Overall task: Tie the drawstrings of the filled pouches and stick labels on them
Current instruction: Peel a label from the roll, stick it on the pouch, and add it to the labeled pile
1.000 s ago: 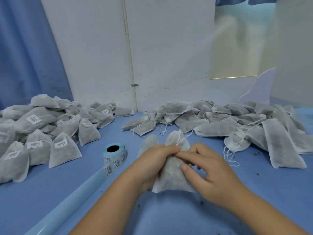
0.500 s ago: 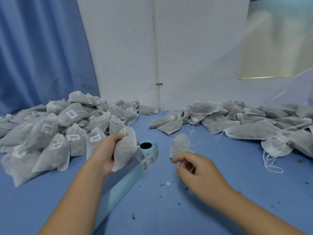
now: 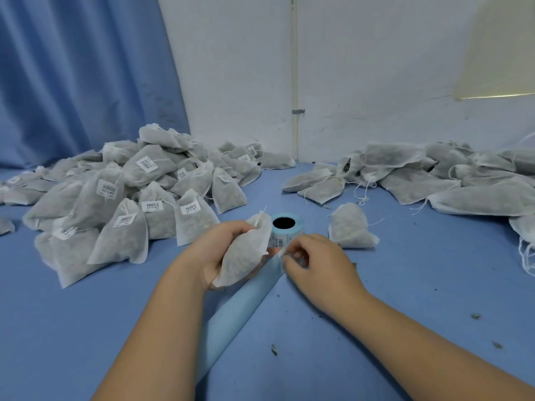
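Head: pouch [image 3: 246, 256] in left hand [image 3: 214, 251] (tilted)

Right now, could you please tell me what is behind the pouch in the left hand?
The label roll stands just behind the pouch; its lower left side is hidden.

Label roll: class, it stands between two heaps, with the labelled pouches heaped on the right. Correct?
One error: the head view shows the labelled pouches heaped on the left. The label roll does stand between the two heaps.
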